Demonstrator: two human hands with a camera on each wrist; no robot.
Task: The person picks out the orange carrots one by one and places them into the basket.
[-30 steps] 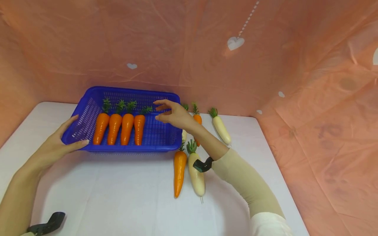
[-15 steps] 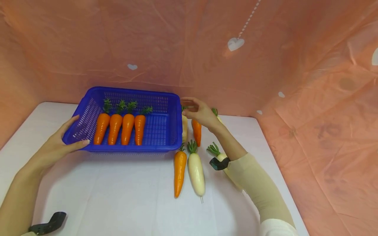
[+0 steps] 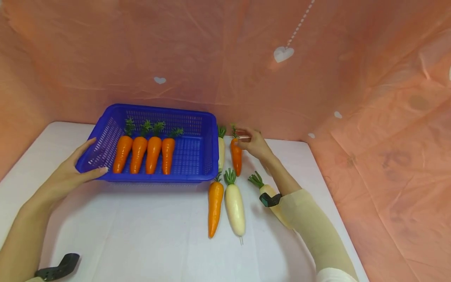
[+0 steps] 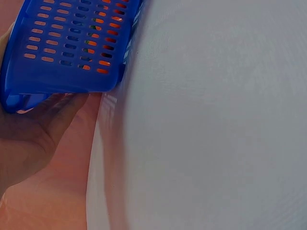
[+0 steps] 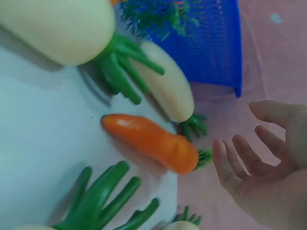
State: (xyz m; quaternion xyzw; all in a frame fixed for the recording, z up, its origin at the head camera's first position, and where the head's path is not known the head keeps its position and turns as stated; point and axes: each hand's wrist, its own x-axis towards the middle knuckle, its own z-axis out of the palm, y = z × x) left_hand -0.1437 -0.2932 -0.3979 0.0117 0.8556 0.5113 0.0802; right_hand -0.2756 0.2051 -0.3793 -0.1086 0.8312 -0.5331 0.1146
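Loose carrot (image 3: pixel 237 158): lies on the white table (image 3: pixel 151 235), to the right of the blue basket (image 3: pixel 190 154); long axis runs near to far, leafy top away from the person, tip toward the person.
Right hand (image 3: pixel 256 145): fingers loosely bent, holding nothing, beside the leafy top; contact with the leaves cannot be told. Head view overlaps thumb and orange body; right wrist view shows them apart.
Blue basket: rim gripped by the left hand (image 3: pixel 68 172); contains four carrots (image 3: pixel 154 154) in a row, leaves to the far side. Outer slotted surface: left wrist view, orange showing through.
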